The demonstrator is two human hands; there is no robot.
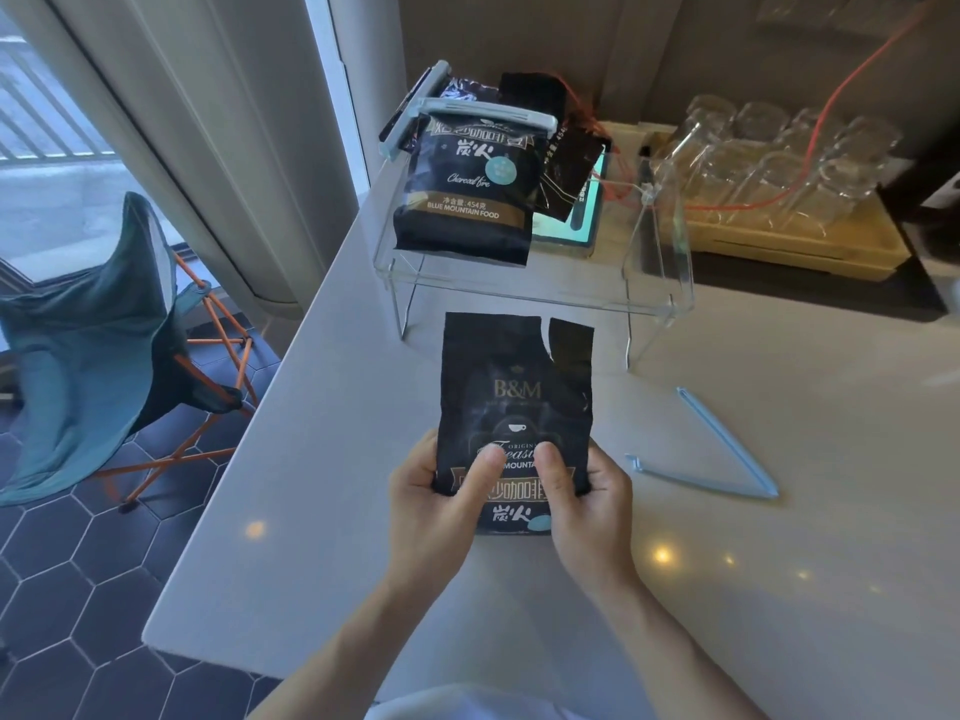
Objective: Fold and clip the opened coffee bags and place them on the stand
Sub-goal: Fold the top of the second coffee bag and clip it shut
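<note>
coffee bag: glossy crinkled foil | stand: clear plastic | countertop: smooth, glossy

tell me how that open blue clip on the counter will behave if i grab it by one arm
The blue clip looks thin and light, so it should lift easily. Its two arms are splayed open from a hinge, so the free arm will probably swing. On the smooth counter it may slide if nudged.

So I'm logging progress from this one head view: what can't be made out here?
- Bags behind the front clipped bag on the clear stand: it covers them, so their count is unclear.
- Held bag: bottom hidden by the left hand and right hand.
- Glasses at the back: blurred, uncountable.
</note>
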